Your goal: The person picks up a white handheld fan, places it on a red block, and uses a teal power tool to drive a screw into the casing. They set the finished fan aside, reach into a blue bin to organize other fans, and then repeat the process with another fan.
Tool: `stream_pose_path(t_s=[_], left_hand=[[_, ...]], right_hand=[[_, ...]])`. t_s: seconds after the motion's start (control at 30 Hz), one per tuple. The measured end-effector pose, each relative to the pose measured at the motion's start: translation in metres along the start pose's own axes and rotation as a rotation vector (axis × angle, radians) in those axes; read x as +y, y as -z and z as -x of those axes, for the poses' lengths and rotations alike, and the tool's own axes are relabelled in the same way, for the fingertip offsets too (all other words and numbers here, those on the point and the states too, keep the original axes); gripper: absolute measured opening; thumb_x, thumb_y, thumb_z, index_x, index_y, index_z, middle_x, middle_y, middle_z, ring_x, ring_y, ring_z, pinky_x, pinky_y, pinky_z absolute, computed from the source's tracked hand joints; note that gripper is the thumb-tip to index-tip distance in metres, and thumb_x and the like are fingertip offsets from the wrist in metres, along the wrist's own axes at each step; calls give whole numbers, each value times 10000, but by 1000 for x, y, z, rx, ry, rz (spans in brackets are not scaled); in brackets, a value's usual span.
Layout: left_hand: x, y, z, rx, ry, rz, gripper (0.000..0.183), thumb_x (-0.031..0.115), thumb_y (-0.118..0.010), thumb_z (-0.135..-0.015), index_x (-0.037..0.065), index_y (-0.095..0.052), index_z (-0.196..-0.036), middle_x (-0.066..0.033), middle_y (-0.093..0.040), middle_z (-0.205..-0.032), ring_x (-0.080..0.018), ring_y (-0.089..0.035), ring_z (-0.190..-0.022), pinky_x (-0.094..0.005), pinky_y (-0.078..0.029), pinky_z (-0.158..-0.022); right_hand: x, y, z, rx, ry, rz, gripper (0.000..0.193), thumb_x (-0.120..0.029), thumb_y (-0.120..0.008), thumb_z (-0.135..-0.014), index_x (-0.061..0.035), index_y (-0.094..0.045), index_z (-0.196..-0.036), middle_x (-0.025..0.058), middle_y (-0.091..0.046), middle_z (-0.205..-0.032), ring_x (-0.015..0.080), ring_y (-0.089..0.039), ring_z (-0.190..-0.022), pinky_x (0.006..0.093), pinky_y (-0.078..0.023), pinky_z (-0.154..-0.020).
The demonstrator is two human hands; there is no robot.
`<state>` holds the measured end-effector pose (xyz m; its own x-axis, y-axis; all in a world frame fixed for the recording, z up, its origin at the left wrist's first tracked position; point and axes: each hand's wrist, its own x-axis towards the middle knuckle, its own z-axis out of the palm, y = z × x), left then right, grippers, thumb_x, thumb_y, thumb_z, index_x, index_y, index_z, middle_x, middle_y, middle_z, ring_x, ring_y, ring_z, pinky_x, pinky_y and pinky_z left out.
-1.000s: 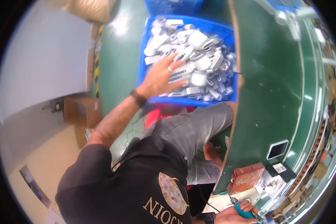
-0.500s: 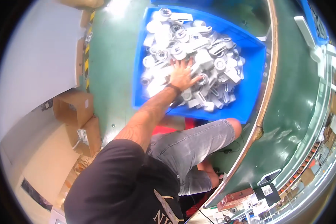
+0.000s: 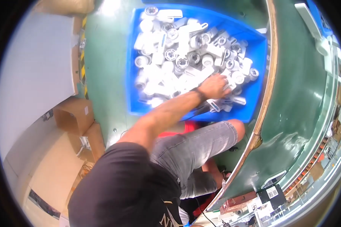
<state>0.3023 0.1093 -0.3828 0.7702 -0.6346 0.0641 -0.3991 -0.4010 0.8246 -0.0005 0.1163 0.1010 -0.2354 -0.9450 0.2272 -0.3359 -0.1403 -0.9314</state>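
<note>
My left hand (image 3: 215, 87) reaches into a big blue bin (image 3: 131, 81), over the right part of the heap inside. Its fingers are curled down among white plastic parts (image 3: 170, 55); the fingertips are partly hidden, so what they grip, if anything, does not show clearly. Many of these parts have a round end with a ring-shaped opening and a flat slotted arm. Near my fingers lie a round white part (image 3: 238, 78) and a slotted white piece (image 3: 239, 100). A dark band circles my left wrist. My right hand is out of view.
A long bench edge (image 3: 271, 75) runs along the bin's right side. Open cardboard boxes (image 3: 74, 115) stand on the left by a yellow-black floor stripe (image 3: 83, 64). Something red (image 3: 178, 128) lies between the bin and my legs. A dark box (image 3: 272, 196) is at lower right.
My left hand has moved right and slightly nearer across the heap. Its fingers were spread over the parts and are now curled. Several parts in the heap have shifted toward the right.
</note>
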Motion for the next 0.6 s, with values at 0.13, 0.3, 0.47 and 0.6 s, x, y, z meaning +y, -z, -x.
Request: stream_pose_path(t_s=[0.13,0.3,0.47,0.6], left_hand=[[-42,142,6,462,171,-326,672,419,-816,-786,91,-567,-1318,-223,-560,-1313,-449,-456,-1306,-606,-370,-1066],[-97,97,-12,377,428,-511,996,782,-699,-731,235,-421,-1515,-390,-94,-1597,-503,-106,-1517,-845,-154,-1029],[-56,31,-38,-14,385,-482,1105,786,-625,-781,70,-317,-1565,-349,-144,-1615,-475,-91,-1533,-757,-145,-1136],[-36,-2,-38,-62,446,-458,1061,603,-645,-868,-139,-247,-1514,-341,-269,-1564,-442,-188,-1514,-664,-91,-1203]], right_hand=[[7,2,-11,-45,-9,-19,487,-599,-551,-982,-149,-561,-797,-31,-474,-633,132,-442,-600,295,-386,-620],[12,-6,-15,13,33,6,517,-602,-517,-997,-142,-525,-760,-30,-426,-627,137,-398,-564,287,-358,-587],[6,-25,1,7,35,0,511,-593,-546,-992,-128,-533,-781,-26,-436,-615,138,-405,-555,280,-361,-582],[0,-26,4,15,26,20,504,-590,-557,-990,-122,-546,-802,-24,-442,-629,141,-426,-579,289,-379,-599]])
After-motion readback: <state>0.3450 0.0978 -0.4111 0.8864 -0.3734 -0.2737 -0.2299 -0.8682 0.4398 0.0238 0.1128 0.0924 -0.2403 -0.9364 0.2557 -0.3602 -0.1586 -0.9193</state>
